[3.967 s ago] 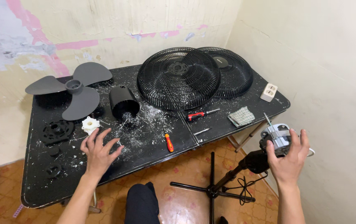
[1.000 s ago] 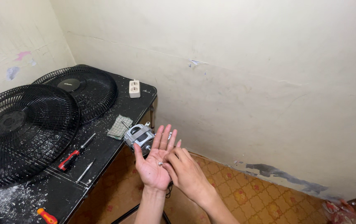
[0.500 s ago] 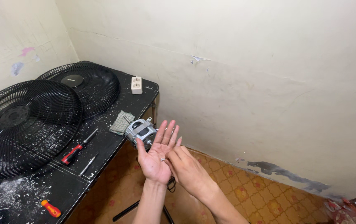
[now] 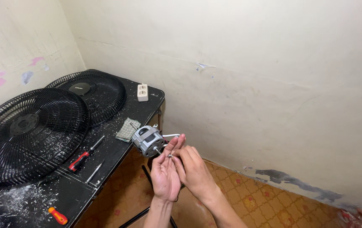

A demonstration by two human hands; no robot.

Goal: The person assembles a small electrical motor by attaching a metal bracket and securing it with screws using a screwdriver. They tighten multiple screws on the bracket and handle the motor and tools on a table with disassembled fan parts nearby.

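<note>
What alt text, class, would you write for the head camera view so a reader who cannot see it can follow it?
Two bare hands meet at the shaft of a small grey fan motor: the left hand is open beneath it, and the right hand pinches a tiny part there. Beside them, a dusty black table holds two black fan grilles, a red-handled screwdriver and a folded cloth.

Two black fan grilles (image 4: 33, 135) overlapping on black table (image 4: 117, 156); red-handled screwdriver (image 4: 84, 155), grey cloth (image 4: 127, 129), white socket (image 4: 142, 92).

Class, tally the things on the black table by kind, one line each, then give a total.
Fan grilles: 2
Screwdrivers: 3
Wall sockets: 1
Folded cloths: 1
Total: 7
</note>
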